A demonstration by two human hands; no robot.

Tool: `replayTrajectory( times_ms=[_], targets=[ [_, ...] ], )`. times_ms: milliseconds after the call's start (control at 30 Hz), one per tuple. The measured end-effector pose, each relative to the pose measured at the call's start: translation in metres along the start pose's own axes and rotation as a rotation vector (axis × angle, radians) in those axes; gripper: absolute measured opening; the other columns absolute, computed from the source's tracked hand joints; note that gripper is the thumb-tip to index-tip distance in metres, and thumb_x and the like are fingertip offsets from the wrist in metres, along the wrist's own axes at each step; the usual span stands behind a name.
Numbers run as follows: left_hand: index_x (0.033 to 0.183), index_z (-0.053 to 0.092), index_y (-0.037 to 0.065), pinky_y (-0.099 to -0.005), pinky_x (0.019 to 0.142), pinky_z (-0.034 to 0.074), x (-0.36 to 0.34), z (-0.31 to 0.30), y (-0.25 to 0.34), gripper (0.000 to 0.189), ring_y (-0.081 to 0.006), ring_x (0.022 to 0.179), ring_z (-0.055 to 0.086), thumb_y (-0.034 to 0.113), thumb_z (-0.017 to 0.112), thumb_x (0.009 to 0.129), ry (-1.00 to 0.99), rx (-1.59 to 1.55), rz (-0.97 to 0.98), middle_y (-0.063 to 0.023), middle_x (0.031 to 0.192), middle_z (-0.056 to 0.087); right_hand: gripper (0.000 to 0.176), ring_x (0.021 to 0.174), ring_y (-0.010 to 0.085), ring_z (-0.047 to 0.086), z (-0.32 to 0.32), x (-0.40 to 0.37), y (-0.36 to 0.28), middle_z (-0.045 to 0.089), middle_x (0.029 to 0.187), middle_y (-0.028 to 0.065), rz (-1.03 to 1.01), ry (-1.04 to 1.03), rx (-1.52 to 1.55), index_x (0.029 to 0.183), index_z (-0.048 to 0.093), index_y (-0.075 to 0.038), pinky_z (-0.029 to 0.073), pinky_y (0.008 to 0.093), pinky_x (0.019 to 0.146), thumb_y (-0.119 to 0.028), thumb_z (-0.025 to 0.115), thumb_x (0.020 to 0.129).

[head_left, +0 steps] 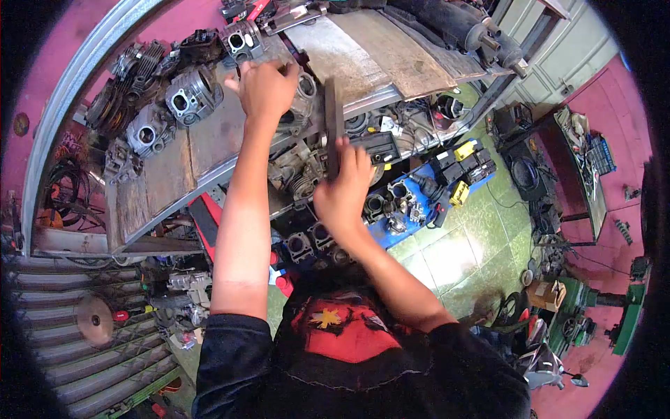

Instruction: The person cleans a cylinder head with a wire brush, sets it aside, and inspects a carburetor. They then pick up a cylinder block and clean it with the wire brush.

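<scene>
Head cam: the piece I've got my eye on is a long dark bar (pixel 334 115), narrow, straight-sided, brownish-grey w/ a dull, worn-looking face; its upper end is a bit blurred, so I can't read the detail there. It stands roughly upright in my view, in front of the bench's front edge, btwn the two hands. R hand (pixel 345 185) has it by the lower part, fingers wrapped round, thumb side toward the L. L hand (pixel 269 91) is up over the bench, outer digits spread; mid fingertips are hidden by the back of the hand, so I can't tell if it's gripping or touching anything. Just R of it, nr the bar, sits a grey cylinder (pixel 307 85). Edges: the metal bench edge (pixel 160 220) runs diagonally under the L forearm, and a metal upright (pixel 35 188) bounds the far L side. Finned cylinder (pixel 195 89) and other engine parts take up the bench L of the L hand, so it's tight that way. Below, btwn the forearms, a row of cylinders (pixel 307 253) sits close under the R hand. Most room I see is up and R of the bar, where wooden boards (pixel 370 42) stretch away, tho their front edge is nr the bar; past the blue tray (pixel 426 171) w/ its small parts, green floor tiles (pixel 453 262) give a wider gap R of the R forearm.
</scene>
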State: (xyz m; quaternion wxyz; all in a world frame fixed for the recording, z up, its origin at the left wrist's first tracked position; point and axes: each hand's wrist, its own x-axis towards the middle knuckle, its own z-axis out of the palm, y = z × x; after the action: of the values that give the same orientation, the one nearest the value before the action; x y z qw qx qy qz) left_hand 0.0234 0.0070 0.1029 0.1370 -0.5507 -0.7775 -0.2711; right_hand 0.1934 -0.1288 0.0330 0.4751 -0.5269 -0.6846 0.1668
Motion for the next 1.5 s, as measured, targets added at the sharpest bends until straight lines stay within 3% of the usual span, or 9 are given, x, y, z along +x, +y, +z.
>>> replayTrajectory(
  times_ms=[167, 500, 700, 900, 967, 1100, 1233, 1300, 1500],
  targets=[
    [0.096, 0.085, 0.016, -0.066, 0.112, 0.026, -0.002, 0.002, -0.005, 0.038, -0.0353, 0.123, 0.061, 0.048, 0.065, 0.094, 0.06, -0.043, 0.066, -0.0159, 0.097, 0.08, 0.057, 0.115, 0.0431, 0.054, 0.042, 0.082, 0.016, 0.059, 0.118, 0.0225, 0.05, 0.062, 0.054, 0.126, 0.061, 0.003, 0.039, 0.054, 0.098, 0.004, 0.064, 0.069],
    [0.094, 0.085, 0.011, -0.0635, 0.112, 0.024, -0.005, -0.002, 0.016, 0.041, -0.0394, 0.125, 0.058, 0.045, 0.063, 0.094, 0.03, 0.01, -0.177, -0.0165, 0.097, 0.08, 0.067, 0.117, 0.0412, 0.054, -0.009, -0.008, -0.008, 0.06, 0.12, 0.0216, 0.016, -0.007, 0.014, 0.133, 0.06, 0.004, 0.037, 0.0506, 0.098, 0.008, 0.059, 0.067],
    [0.101, 0.085, 0.014, -0.0771, 0.113, 0.018, -0.003, -0.001, 0.006, 0.041, -0.0445, 0.127, 0.059, 0.045, 0.058, 0.099, 0.004, -0.005, -0.154, -0.0182, 0.106, 0.08, 0.063, 0.114, 0.0385, 0.057, -0.006, 0.032, 0.008, 0.064, 0.12, 0.0181, -0.047, 0.081, 0.008, 0.131, 0.063, 0.002, 0.037, 0.0485, 0.096, 0.008, 0.059, 0.068],
    [0.104, 0.081, 0.009, -0.0744, 0.108, 0.03, 0.011, -0.001, -0.036, 0.039, -0.0439, 0.115, 0.065, 0.039, 0.058, 0.1, -0.193, -0.177, 0.059, -0.0225, 0.112, 0.076, 0.064, 0.12, 0.0385, 0.054, -0.002, 0.029, -0.007, 0.061, 0.126, 0.019, 0.018, -0.008, 0.018, 0.133, 0.061, 0.002, 0.037, 0.0508, 0.098, 0.007, 0.061, 0.069],
    [0.105, 0.079, 0.006, -0.0696, 0.102, 0.038, 0.011, 0.026, -0.052, 0.036, -0.044, 0.11, 0.065, 0.035, 0.056, 0.101, 0.046, -0.439, 0.221, -0.0233, 0.11, 0.074, 0.064, 0.119, 0.0392, 0.055, 0.016, 0.052, 0.0, 0.062, 0.122, 0.0183, 0.033, 0.02, 0.029, 0.132, 0.062, 0.003, 0.037, 0.0505, 0.099, 0.007, 0.061, 0.069],
    [0.102, 0.073, 0.007, -0.0603, 0.098, 0.042, 0.006, 0.017, -0.041, 0.033, -0.0445, 0.11, 0.063, 0.033, 0.053, 0.101, 0.033, -0.239, 0.148, -0.0201, 0.107, 0.074, 0.063, 0.117, 0.0388, 0.055, 0.018, 0.056, -0.003, 0.064, 0.119, 0.0174, 0.015, 0.08, 0.045, 0.132, 0.062, 0.002, 0.037, 0.0498, 0.098, 0.007, 0.061, 0.069],
    [0.102, 0.072, 0.009, -0.0591, 0.099, 0.04, 0.009, 0.023, -0.044, 0.031, -0.043, 0.112, 0.062, 0.033, 0.052, 0.101, 0.019, -0.268, 0.092, -0.0175, 0.109, 0.074, 0.071, 0.116, 0.0389, 0.054, -0.018, 0.0, -0.022, 0.061, 0.126, 0.0169, -0.156, 0.022, 0.007, 0.136, 0.06, 0.002, 0.036, 0.05, 0.097, 0.008, 0.062, 0.065],
    [0.115, 0.076, 0.009, -0.065, 0.11, 0.025, 0.009, 0.014, -0.042, 0.041, -0.0376, 0.127, 0.059, 0.039, 0.053, 0.1, -0.121, -0.279, 0.046, -0.0153, 0.127, 0.073, 0.071, 0.117, 0.0392, 0.054, -0.015, 0.006, -0.019, 0.061, 0.126, 0.0177, -0.113, 0.002, -0.029, 0.135, 0.061, 0.002, 0.036, 0.0504, 0.097, 0.007, 0.062, 0.064],
    [0.111, 0.077, 0.01, -0.0627, 0.111, 0.026, 0.011, 0.023, -0.05, 0.039, -0.0377, 0.124, 0.06, 0.037, 0.052, 0.099, -0.081, -0.338, 0.071, -0.0137, 0.123, 0.075, 0.063, 0.115, 0.0401, 0.055, 0.028, 0.072, -0.019, 0.062, 0.126, 0.0206, -0.144, 0.102, -0.063, 0.13, 0.062, 0.005, 0.036, 0.0507, 0.097, 0.004, 0.063, 0.067]
  ],
)
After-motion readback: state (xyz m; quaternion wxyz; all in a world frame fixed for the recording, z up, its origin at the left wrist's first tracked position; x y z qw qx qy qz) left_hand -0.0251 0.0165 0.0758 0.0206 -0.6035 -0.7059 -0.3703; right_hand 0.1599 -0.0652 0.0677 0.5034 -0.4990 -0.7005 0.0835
